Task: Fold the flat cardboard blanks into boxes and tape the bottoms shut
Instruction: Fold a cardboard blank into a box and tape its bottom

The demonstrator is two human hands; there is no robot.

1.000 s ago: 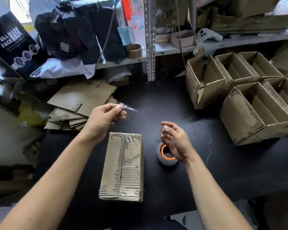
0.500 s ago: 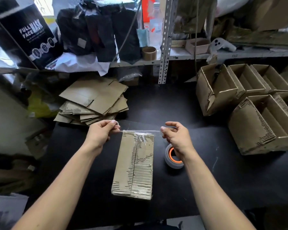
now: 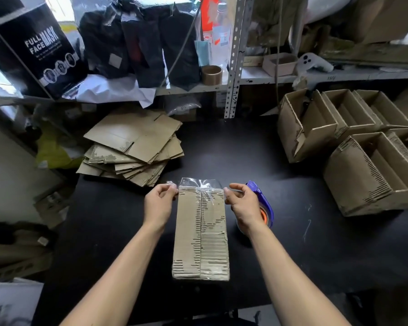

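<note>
box: folded cardboard box (image 3: pixel 201 234) bottom-up at table centre, flap seam running 12 to 6 o'clock, shiny tape already on near end
tape strip: clear tape strip (image 3: pixel 200 184) stretched across the box's far edge, at 12 o'clock of the box
left hand: left hand (image 3: pixel 159 203) at 9 o'clock of the box's far end, thumb and fingers pinching the strip's left end
right hand: right hand (image 3: pixel 243 203) at 3 o'clock of the far end, fingers curled, pinching the strip's right end
dispenser: purple tape dispenser (image 3: pixel 262 203) with orange-cored roll, on table just behind right hand, partly hidden
blanks: flat cardboard blanks (image 3: pixel 132 147) stacked at 10 o'clock
finished: open boxes (image 3: pixel 353 147) grouped at 2 o'clock
table: black table (image 3: pixel 222 147)
shelf: metal shelf (image 3: pixel 269 77) at 12 o'clock, brown tape roll (image 3: pixel 211 74) on it
</note>
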